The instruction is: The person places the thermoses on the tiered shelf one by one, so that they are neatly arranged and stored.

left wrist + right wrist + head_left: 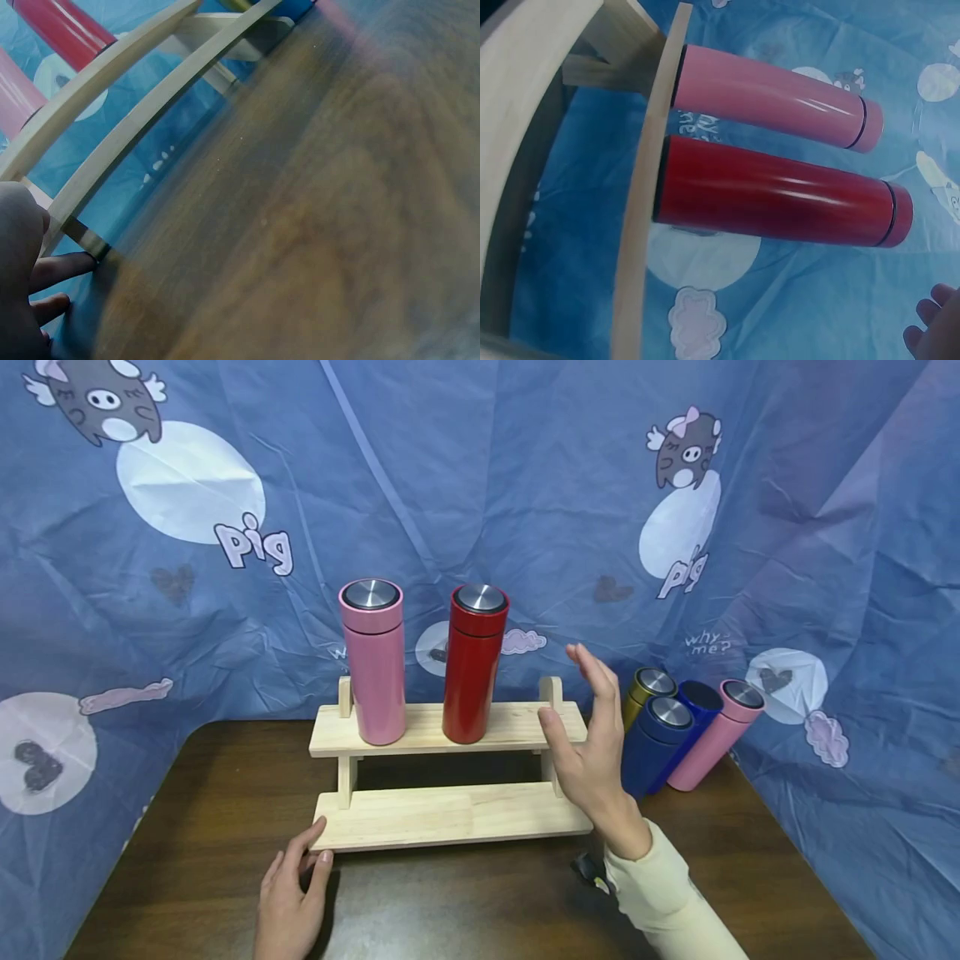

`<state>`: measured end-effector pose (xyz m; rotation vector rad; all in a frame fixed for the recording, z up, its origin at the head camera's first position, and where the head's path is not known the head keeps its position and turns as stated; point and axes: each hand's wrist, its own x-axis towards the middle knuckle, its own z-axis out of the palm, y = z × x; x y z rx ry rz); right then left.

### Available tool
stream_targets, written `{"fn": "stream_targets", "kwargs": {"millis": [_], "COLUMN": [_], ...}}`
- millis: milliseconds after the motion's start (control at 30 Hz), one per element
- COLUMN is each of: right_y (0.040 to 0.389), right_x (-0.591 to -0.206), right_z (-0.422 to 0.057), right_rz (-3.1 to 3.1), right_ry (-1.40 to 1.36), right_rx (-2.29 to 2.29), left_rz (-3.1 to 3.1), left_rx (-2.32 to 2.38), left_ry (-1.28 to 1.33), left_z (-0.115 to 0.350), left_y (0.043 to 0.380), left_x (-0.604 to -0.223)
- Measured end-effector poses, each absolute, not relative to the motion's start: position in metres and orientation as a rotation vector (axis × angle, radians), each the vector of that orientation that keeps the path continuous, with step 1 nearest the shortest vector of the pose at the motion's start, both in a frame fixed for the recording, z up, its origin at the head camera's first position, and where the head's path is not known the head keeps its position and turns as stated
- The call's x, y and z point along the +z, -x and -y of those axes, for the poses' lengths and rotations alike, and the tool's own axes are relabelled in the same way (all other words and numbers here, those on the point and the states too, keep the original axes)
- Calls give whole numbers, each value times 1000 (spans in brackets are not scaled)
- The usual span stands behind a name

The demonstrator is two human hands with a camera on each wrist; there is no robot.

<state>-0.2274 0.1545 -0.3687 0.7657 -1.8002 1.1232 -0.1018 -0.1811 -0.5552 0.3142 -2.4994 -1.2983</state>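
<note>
A two-tier wooden display stand [435, 818] stands on the table. On its upper tier, a pink thermos bottle [377, 677] and a red thermos bottle [474, 677] stand upright with a gap between them. My left hand [292, 893] holds the left front corner of the lower tier between thumb and fingers; in the left wrist view its fingers [64, 270] reach around the board's end. My right hand [596, 752] is raised over the stand's right end, thumb and fingers spread apart, holding nothing. Only its fingertips [930, 315] show in the right wrist view, beyond the red bottle's lid.
To the right of the stand a group of bottles stands close together: a gold one [637, 693], a dark blue one [652, 747], a brighter blue one [699, 706] and a pink one [712, 739]. A small black object [588, 868] lies by the right sleeve. Blue patterned cloth [450, 468] hangs behind.
</note>
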Motion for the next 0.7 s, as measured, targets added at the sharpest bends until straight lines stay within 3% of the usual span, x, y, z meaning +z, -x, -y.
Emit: {"fn": "stream_targets", "kwargs": {"millis": [700], "right_y": [200], "right_x": [-405], "right_z": [-195], "right_rz": [1544], "right_ry": [-759], "right_rx": [1197], "left_rz": [2502], "left_rx": [-1299], "left_ry": [-308], "left_z": [181], "left_y": [102], "left_x": [-555]}}
